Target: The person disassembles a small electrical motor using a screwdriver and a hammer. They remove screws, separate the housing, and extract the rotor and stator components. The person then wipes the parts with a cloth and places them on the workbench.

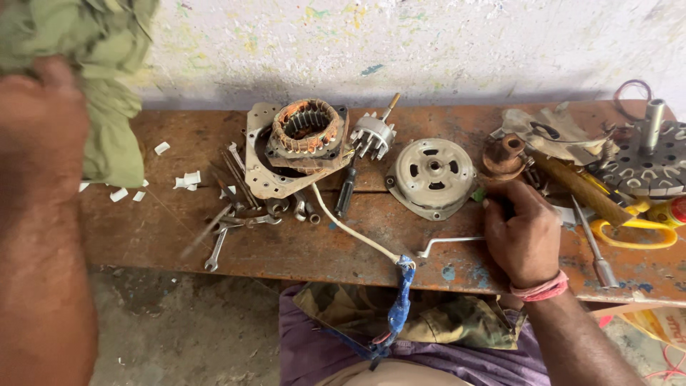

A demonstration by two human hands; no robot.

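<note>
My left hand is raised close to the camera at the upper left, blurred, and grips a crumpled green cloth that hangs over the bench's left end. My right hand rests on the rusty metal bench with its fingers curled under, just below a rusty pulley. A small green bit shows at its thumb tip; whether the hand holds anything is hidden. A motor end cover lies left of that hand, and a bent metal rod lies beside it.
A copper-wound stator on a metal plate, a finned rotor, a screwdriver, several spanners and a white cable lie mid-bench. A wooden-handled tool, yellow scissors and a round motor part crowd the right.
</note>
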